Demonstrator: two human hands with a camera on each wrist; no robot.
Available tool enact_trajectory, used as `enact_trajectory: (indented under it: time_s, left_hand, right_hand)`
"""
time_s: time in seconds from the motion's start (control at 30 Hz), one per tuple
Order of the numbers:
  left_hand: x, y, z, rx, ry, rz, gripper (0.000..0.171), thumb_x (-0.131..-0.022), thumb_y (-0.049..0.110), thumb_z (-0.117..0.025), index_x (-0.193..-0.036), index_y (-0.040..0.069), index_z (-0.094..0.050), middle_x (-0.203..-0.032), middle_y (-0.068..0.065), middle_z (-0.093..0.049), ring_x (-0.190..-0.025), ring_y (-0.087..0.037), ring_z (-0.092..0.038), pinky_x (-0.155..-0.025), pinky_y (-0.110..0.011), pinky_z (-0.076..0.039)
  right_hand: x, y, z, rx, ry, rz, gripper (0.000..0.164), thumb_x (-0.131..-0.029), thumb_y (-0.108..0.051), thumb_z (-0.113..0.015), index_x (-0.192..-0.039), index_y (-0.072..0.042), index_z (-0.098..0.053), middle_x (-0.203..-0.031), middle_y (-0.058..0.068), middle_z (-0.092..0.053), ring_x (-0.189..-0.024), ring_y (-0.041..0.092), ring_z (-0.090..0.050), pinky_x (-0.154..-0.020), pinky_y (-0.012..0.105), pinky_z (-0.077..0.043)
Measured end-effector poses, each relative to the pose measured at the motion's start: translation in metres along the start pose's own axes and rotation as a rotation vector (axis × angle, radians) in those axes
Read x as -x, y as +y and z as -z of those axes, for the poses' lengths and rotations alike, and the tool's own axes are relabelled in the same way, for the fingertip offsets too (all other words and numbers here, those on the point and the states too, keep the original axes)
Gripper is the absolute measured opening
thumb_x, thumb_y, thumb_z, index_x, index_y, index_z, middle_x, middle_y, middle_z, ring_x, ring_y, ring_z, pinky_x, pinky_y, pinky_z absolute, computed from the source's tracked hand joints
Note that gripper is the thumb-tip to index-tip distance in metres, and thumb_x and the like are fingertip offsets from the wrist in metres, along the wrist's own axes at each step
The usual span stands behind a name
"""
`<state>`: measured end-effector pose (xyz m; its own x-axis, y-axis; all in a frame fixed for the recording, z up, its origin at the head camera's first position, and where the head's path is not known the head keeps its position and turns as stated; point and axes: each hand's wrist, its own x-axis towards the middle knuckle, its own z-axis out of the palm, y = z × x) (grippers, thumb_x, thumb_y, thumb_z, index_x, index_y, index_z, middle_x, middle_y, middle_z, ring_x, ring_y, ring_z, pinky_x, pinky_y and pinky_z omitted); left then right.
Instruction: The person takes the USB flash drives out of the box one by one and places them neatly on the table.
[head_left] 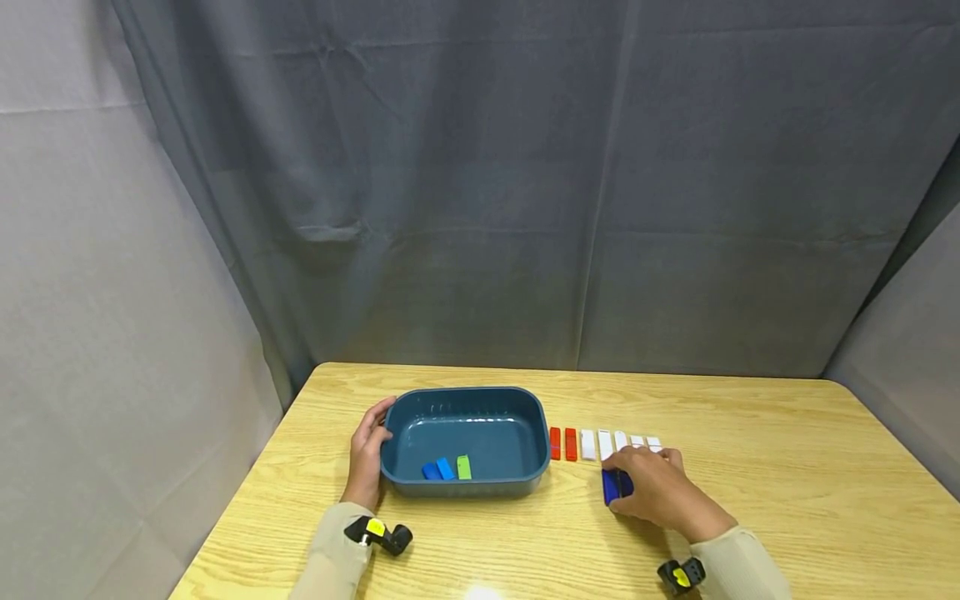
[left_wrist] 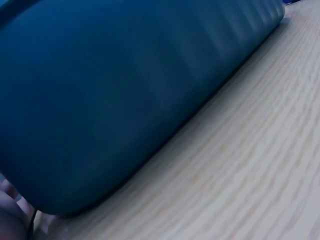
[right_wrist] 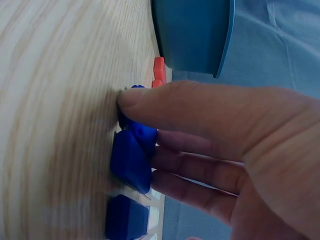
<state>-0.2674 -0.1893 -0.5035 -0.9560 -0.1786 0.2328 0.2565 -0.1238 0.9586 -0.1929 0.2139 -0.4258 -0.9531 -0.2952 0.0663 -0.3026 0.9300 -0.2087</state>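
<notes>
A dark teal plastic basin (head_left: 487,489) stands on the table, its side filling much of the left wrist view. My left hand (head_left: 364,458) holds the basin's left end, thumb at the rim and fingers along the outer wall. Small blue blocks (head_left: 445,468) and a green block (head_left: 464,467) lie inside, near the front wall. To the right of the basin, my right hand (head_left: 652,487) pinches a small dark blue plastic block (right_wrist: 142,137) between thumb and fingers, close over the table. Beside it are other dark blue blocks (right_wrist: 129,162), partly hidden from the head view by the hand.
Red blocks (head_left: 571,444) and several white blocks (head_left: 604,444) form a row right of the basin, behind my right hand. The wood-grain table (head_left: 810,483) meets a grey curtain (head_left: 480,208) at the back, with pale cloth (head_left: 135,350) at the sides.
</notes>
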Motion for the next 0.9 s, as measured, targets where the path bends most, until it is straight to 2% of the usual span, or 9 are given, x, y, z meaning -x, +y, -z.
enact_trajectory:
  time_s: [0.17, 0.43, 0.9]
  left_hand:
    - [0.0004, -0.0005, -0.0005, -0.001, 0.004, -0.008, 0.054, -0.081, -0.006, -0.04, -0.132, 0.0, -0.054, -0.137, -0.016, -0.051, -0.131, -0.025, -0.042, -0.103, -0.03, -0.03]
    - [-0.0011, -0.0019, -0.0003, 0.01, 0.011, 0.008, 0.053, -0.081, -0.005, -0.041, -0.131, 0.005, -0.056, -0.135, -0.009, -0.054, -0.129, -0.019, -0.044, -0.102, -0.028, -0.03]
    - [-0.0012, -0.0031, 0.0013, -0.006, 0.004, -0.002, 0.053, -0.081, -0.005, -0.041, -0.131, 0.005, -0.056, -0.136, -0.01, -0.053, -0.13, -0.02, -0.043, -0.106, -0.035, -0.027]
  right_hand:
    - [-0.0008, 0.0007, -0.0005, -0.005, -0.009, 0.001, 0.05, -0.062, -0.026, -0.088, -0.107, -0.013, -0.071, -0.11, 0.003, -0.068, -0.102, 0.026, -0.06, -0.083, 0.057, -0.029]
    - [-0.0006, 0.0014, 0.0016, 0.001, -0.012, 0.001, 0.05, -0.062, -0.027, -0.088, -0.107, -0.013, -0.071, -0.111, 0.004, -0.068, -0.105, 0.028, -0.059, -0.085, 0.06, -0.028]
    - [-0.0015, 0.0029, 0.0006, -0.003, -0.045, -0.027, 0.051, -0.064, -0.029, -0.087, -0.109, -0.014, -0.071, -0.113, 0.004, -0.066, -0.108, 0.03, -0.057, -0.085, 0.06, -0.028]
